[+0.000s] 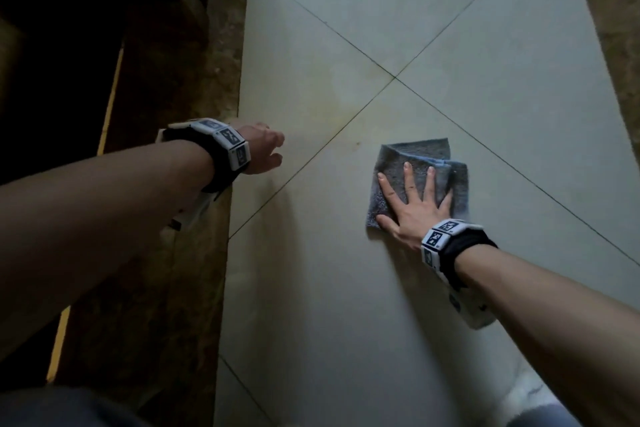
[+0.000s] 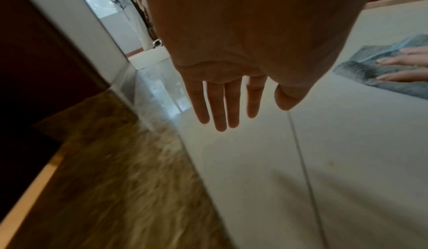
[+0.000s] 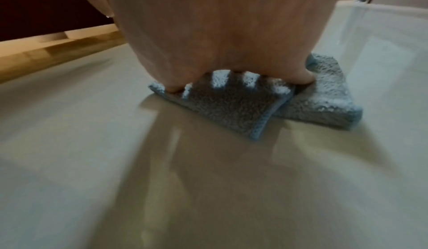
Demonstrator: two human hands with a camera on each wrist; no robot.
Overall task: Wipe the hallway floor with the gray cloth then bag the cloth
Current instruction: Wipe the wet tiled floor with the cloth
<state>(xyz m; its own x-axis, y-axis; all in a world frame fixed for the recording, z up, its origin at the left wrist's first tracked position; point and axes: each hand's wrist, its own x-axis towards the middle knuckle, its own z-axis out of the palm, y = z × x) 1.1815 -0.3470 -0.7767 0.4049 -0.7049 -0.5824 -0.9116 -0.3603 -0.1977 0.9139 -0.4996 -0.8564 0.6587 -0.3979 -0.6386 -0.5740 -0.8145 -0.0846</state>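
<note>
A folded gray cloth (image 1: 433, 159) with a blue hem lies flat on the pale tiled floor (image 1: 346, 288). My right hand (image 1: 414, 199) presses down on it with the fingers spread and straight; in the right wrist view the palm covers the near part of the gray cloth (image 3: 231, 108). My left hand (image 1: 265, 151) hovers over the floor's left edge, well left of the cloth, holding nothing. In the left wrist view the left hand (image 2: 228, 102) has straight, relaxed fingers, and the gray cloth (image 2: 361, 71) shows at the far right under the other hand's fingers. No bag is in view.
A brown marbled border strip (image 1: 194, 218) runs along the left of the pale tiles, with dark wooden furniture (image 1: 69, 62) beyond it. Another brown strip (image 1: 616, 28) edges the right side. Dark grout lines (image 1: 394, 77) cross ahead of the cloth.
</note>
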